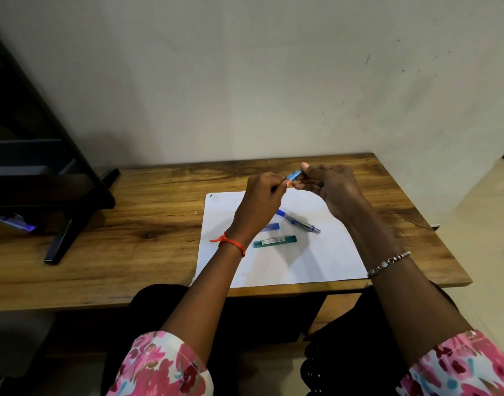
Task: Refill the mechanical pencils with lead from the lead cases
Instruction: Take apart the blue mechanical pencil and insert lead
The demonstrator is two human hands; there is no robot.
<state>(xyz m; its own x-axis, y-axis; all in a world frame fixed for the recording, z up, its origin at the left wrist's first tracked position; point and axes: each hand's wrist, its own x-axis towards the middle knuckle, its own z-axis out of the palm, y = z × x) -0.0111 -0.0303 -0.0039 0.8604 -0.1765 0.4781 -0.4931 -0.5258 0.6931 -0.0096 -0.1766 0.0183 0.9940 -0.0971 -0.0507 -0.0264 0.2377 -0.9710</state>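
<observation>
On wooden table — white paper, teal lead case | behind: plain wall

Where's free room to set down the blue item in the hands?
For the blue item: bare table lies between the black stand and the paper. The paper's near strip, between the green case and its near edge, is bare too. Crowded: mid-paper, where the pencil, blue case and green case lie close.

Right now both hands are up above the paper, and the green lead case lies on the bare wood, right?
No. The head view shows the green lead case lying on the white paper, not bare wood. The rest holds.
</observation>
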